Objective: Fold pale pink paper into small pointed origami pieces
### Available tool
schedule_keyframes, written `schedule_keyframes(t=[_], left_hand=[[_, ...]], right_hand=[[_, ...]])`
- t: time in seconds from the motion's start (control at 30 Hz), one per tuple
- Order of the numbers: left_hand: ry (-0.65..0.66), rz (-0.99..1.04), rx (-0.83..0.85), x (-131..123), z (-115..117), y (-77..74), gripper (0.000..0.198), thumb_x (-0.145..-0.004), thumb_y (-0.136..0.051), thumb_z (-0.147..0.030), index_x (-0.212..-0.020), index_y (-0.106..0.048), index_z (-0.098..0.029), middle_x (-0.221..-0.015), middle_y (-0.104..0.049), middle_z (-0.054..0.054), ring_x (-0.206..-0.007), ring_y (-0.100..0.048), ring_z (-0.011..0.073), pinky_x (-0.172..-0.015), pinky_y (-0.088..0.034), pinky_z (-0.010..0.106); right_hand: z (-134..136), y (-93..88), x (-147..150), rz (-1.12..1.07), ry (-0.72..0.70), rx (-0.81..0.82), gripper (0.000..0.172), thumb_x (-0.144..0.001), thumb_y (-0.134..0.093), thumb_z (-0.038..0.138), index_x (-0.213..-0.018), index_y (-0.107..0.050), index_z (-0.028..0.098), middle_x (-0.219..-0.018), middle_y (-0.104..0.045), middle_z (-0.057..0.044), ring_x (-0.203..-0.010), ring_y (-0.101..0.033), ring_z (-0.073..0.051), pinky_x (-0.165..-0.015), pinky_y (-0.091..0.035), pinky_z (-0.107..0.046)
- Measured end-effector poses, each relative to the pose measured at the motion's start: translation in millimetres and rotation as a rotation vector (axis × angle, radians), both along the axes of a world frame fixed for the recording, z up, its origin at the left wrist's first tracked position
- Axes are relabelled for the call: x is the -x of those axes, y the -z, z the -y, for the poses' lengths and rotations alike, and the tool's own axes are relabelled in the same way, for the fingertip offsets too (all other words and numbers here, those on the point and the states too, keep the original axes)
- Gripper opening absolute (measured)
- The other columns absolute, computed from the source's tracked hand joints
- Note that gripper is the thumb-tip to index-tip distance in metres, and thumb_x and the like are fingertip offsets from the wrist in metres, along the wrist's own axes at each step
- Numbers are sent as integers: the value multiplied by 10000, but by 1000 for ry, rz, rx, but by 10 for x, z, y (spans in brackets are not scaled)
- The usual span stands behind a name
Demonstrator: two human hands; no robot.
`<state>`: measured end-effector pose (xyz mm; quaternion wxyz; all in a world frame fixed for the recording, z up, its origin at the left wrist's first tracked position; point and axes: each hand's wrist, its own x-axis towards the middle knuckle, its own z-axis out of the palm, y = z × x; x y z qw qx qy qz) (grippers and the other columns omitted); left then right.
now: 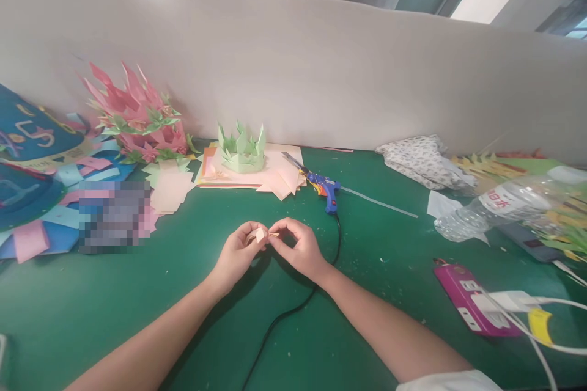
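Near the middle of the green table, my left hand is closed on a small folded piece of cream paper. My right hand pinches the right end of the same paper, its fingertips close to the left ones. Part of the paper is hidden by my fingers. Beyond my hands lies a stack of pale paper sheets with a green paper crown on it. A blue glue gun with a clear glue stick lies behind my right hand.
A black cord runs under my right arm. Pink paper crowns, blue hats and paper pieces crowd the left. On the right are a plastic bottle, a patterned cloth, a phone and a magenta power strip.
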<state>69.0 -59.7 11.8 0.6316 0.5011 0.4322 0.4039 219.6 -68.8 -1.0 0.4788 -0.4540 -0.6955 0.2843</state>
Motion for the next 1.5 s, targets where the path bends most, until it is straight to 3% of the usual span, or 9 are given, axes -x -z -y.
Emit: schedule_keyframes(t=[0.3, 0.63, 0.97, 1.13, 1.37, 1.5], left_hand=[[14, -11, -8, 20, -1, 7, 261, -685, -636, -397, -805, -572, -174, -732, -548, 2, -673, -513, 121, -630, -436, 222], [44, 19, -38, 28, -2, 32, 208, -697, -640, -349, -797, -577, -177, -744, -535, -16, -654, -499, 101, -614, -423, 205], [32, -103, -51, 11, -10, 90, 254, -720, -611, -380, -868, -588, -175, -766, -592, 9, -655, -546, 117, -607, -445, 221], [12, -105, -102, 3, -10, 73, 295, -755, -575, -410, -920, -581, -166, -892, -612, 48, -739, -570, 141, -672, -479, 256], [-1, -69, -70, 0, -27, 73, 321, -756, -568, -428, -951, -566, -174, -928, -616, 39, -782, -584, 142, -691, -486, 257], [-22, -50, -59, 5, -48, 105, 295, -751, -574, -416, -932, -548, -185, -890, -601, 12, -778, -575, 131, -694, -483, 245]], right_hand=[[-3, 21, -22, -61, -52, 44, 95, -806, -537, 249, -875, -575, 197, -836, -628, -25, -733, -613, -135, -690, -514, -266], [11, 13, -38, -49, -64, 59, 49, -822, -523, 242, -819, -544, 197, -762, -583, -5, -702, -575, -129, -662, -477, -249], [-51, 51, -41, -174, -62, 192, 85, -808, -538, 260, -762, -538, 187, -700, -534, 10, -669, -533, -125, -644, -450, -240], [-80, 47, -22, -287, -48, 273, 107, -780, -573, 272, -741, -541, 177, -678, -515, 19, -634, -520, -111, -611, -439, -225], [-96, 76, -29, -363, -83, 373, 179, -753, -618, 330, -852, -594, 184, -734, -588, 4, -690, -588, -128, -664, -481, -248], [-84, 94, -25, -361, -121, 368, 179, -745, -631, 339, -821, -608, 178, -817, -644, -25, -783, -629, -162, -741, -498, -285]])
